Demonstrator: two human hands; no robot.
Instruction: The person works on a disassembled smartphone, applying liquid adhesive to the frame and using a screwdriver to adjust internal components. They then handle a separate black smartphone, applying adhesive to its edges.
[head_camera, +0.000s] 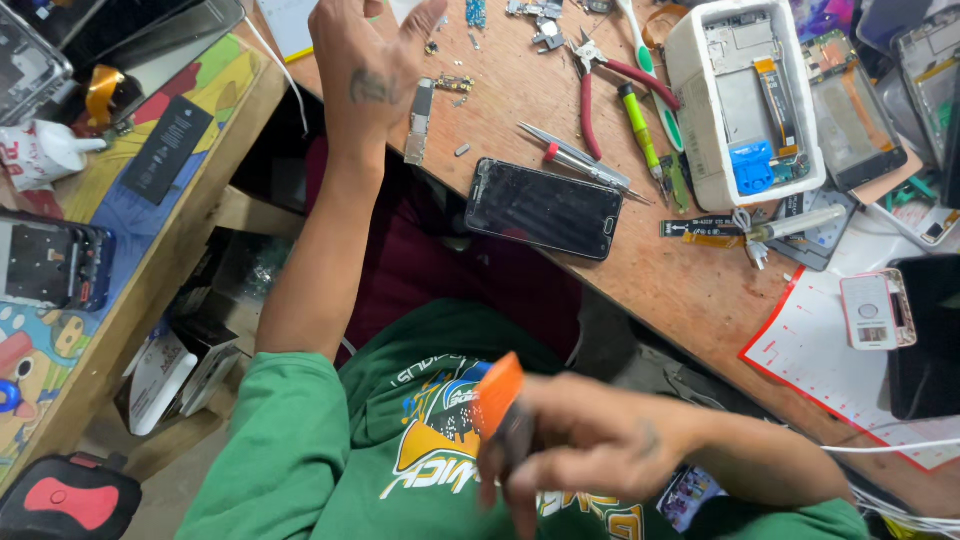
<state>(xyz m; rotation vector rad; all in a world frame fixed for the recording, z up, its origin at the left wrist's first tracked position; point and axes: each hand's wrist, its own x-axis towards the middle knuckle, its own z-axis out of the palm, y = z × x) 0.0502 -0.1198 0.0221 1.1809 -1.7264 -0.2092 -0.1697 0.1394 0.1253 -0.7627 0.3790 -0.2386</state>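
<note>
Your right hand (590, 440) is close to your chest, over your green shirt (330, 450). Its grip is closed on a small orange tool (497, 393), but the fingers look blurry. Your left hand (365, 60) reaches out over the wooden bench (650, 280), fingers loose and holding nothing. A thin circuit board (420, 120) lies just beside it. A black phone (545, 208) lies near the bench edge, and red pliers (600, 85) are farther back.

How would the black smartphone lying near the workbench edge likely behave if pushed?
The black smartphone lies flat, glass face up, so it would probably slide rather than tip or roll. It sits close to the wooden workbench edge, so a push toward the person might drop it. It looks rigid, with breakable glass.
</note>
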